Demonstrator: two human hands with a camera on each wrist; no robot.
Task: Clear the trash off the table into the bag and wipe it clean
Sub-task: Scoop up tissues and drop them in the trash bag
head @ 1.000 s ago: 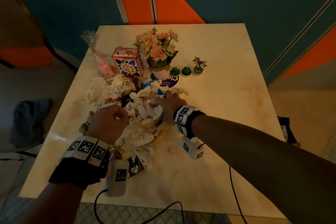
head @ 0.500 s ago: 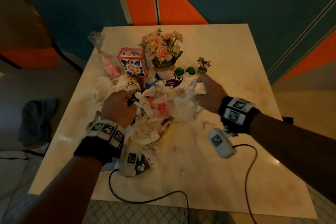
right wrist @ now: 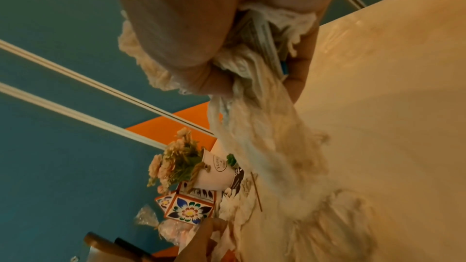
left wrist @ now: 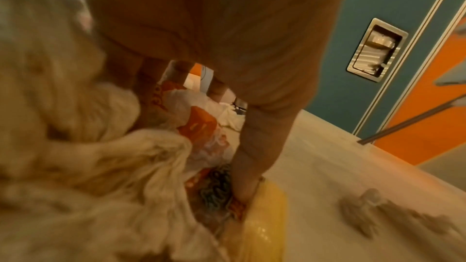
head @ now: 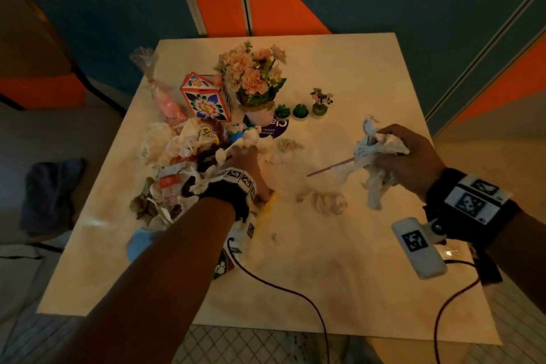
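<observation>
A heap of crumpled tissues and snack wrappers (head: 177, 156) covers the left middle of the pale table (head: 369, 275). My left hand (head: 243, 156) is dug into the heap's right side. In the left wrist view its fingers (left wrist: 151, 79) and thumb curl round an orange-and-white wrapper (left wrist: 199, 127), beside a yellow item (left wrist: 262, 216). My right hand (head: 384, 154) is raised over the table's right side. It grips a bunch of white tissues (head: 373, 168) with a thin stick (head: 328, 168) poking out; the bunch (right wrist: 272, 146) hangs below the fist. No bag shows.
Loose tissue wads (head: 328, 201) lie between the hands. A flower pot (head: 254, 83), patterned box (head: 205, 100), candy bag (head: 165, 97) and small green pots (head: 300, 111) stand behind the heap. A blue cup (head: 139, 245) sits near the front left. Cables (head: 280, 289) trail forward.
My right hand has lifted a bunch of tissues out of the heap and carried it right. My left hand has slid right and further into the heap.
</observation>
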